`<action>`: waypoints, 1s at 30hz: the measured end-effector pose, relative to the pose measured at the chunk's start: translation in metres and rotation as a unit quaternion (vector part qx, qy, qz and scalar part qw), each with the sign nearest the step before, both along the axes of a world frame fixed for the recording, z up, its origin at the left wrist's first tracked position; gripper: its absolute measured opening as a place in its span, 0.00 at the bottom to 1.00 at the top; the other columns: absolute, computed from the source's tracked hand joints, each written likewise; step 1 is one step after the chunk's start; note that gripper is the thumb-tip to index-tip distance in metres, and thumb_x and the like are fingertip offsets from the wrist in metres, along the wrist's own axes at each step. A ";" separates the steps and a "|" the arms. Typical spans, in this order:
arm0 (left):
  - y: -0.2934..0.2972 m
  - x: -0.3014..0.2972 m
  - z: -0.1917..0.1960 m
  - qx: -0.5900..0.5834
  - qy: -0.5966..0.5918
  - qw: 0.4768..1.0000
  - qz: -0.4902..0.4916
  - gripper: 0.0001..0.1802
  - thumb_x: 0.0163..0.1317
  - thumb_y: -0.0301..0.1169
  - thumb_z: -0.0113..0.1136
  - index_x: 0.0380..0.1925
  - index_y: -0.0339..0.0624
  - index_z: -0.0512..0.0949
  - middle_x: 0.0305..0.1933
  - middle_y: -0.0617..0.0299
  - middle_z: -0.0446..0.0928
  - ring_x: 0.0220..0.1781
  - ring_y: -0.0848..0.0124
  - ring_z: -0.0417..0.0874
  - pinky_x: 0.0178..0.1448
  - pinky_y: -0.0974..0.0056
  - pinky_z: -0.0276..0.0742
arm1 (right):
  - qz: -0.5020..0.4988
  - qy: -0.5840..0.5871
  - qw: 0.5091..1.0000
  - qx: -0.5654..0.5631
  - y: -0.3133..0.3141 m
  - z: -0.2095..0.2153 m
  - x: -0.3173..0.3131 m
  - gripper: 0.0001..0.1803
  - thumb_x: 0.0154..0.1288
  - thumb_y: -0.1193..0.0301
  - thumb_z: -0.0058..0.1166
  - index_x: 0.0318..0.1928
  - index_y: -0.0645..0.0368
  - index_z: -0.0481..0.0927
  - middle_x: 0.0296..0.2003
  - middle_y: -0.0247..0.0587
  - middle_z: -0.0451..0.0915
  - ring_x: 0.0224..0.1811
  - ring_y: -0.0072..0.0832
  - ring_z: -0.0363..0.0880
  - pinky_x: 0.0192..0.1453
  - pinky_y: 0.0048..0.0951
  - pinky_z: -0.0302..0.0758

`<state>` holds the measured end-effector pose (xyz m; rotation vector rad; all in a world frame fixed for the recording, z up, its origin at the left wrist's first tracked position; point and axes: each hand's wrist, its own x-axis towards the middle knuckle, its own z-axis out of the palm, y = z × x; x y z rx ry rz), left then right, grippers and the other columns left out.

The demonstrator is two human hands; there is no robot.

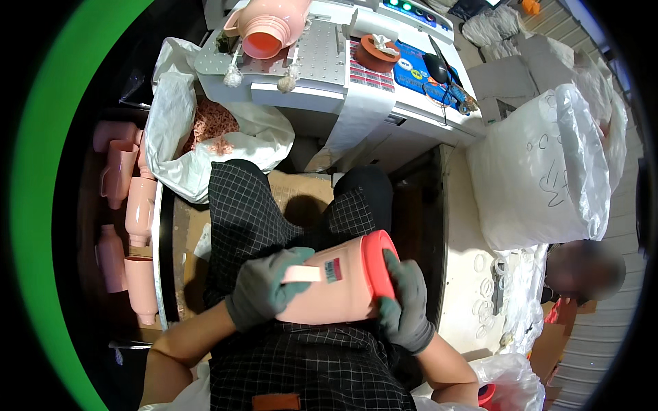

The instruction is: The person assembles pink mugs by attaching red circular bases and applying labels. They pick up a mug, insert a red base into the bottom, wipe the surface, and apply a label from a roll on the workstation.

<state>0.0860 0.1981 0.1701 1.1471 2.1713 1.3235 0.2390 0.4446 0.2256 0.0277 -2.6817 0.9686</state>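
Note:
Over my lap lies a large pale pink tumbler (329,291), tilted on its side, with a small coloured label and a coral-red band (379,270) round its right end. My left hand (264,288), in a grey-green work glove, is closed round the tumbler's left end beside the light pink handle (300,274). The gloved right hand (409,308) grips the coral-red end, fingers and thumb pressed against it. Whether that red part is a separate lid or sleeve, I cannot tell.
Ahead, a pink tumbler (271,24) lies on a perforated machine table (319,51). A white bag (171,116) of pink shavings hangs left of my knees. Several pink tumblers (140,212) stand in a box at left. A big white plastic bag (528,171) and clear rings (485,288) are at right.

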 end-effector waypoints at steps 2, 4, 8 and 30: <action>0.009 0.010 0.017 0.012 0.019 0.999 0.040 0.22 0.65 0.33 0.68 0.56 0.33 0.80 0.53 0.42 0.86 0.49 0.49 0.91 0.52 0.54 0.89 | -0.019 -0.020 0.999 -0.025 0.009 0.000 -0.012 0.34 0.73 0.57 0.53 0.67 0.74 0.72 0.39 0.55 0.74 0.38 0.49 0.72 0.46 0.47 0.71; 0.006 0.016 0.023 0.008 0.018 0.998 0.058 0.20 0.66 0.31 0.67 0.55 0.31 0.81 0.55 0.40 0.85 0.52 0.47 0.90 0.55 0.53 0.88 | -0.023 -0.051 0.998 -0.013 0.011 0.001 -0.012 0.30 0.74 0.60 0.53 0.66 0.72 0.73 0.41 0.54 0.76 0.41 0.45 0.75 0.49 0.43 0.74; -0.002 0.016 0.013 -0.004 0.018 0.999 0.046 0.21 0.66 0.34 0.68 0.54 0.32 0.81 0.56 0.41 0.85 0.50 0.47 0.91 0.52 0.54 0.89 | -0.134 -0.335 0.882 -0.304 0.037 0.026 -0.042 0.26 0.77 0.65 0.57 0.68 0.68 0.73 0.57 0.47 0.80 0.56 0.34 0.80 0.65 0.35 0.77; -0.003 -0.005 -0.012 -0.023 0.020 0.999 -0.017 0.29 0.62 0.44 0.75 0.55 0.34 0.80 0.59 0.47 0.85 0.49 0.48 0.91 0.50 0.56 0.88 | -0.089 0.053 0.967 -0.231 0.005 -0.018 -0.020 0.48 0.78 0.36 0.33 0.83 0.61 0.55 0.79 0.49 0.60 0.82 0.41 0.55 0.84 0.42 0.50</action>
